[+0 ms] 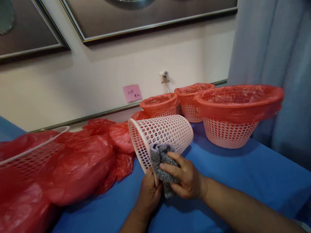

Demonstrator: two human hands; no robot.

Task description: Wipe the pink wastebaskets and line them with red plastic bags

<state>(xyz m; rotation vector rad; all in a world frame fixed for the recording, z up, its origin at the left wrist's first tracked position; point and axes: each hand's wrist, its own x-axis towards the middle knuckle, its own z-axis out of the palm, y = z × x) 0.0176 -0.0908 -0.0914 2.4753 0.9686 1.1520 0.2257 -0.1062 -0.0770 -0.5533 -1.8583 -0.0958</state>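
Observation:
A white perforated plastic wastebasket [179,129] lies tipped on its side, its mouth turned toward the left. My left hand [148,191] is closed on the near part of its rim. In my right hand [188,176] is a bunched grey cloth [161,161], pressed against the outside of the basket close to the rim. The fingers of my right hand are wrapped over the cloth. Part of the rim is hidden behind the cloth and my left hand.
Lined with red bags, a large basket [230,132], a middle basket [191,111] and a small basket [165,111] stand at the back right. Red plastic bags [82,161] heap on the left around another white basket [36,153]. Beneath everything is a blue tablecloth [243,174].

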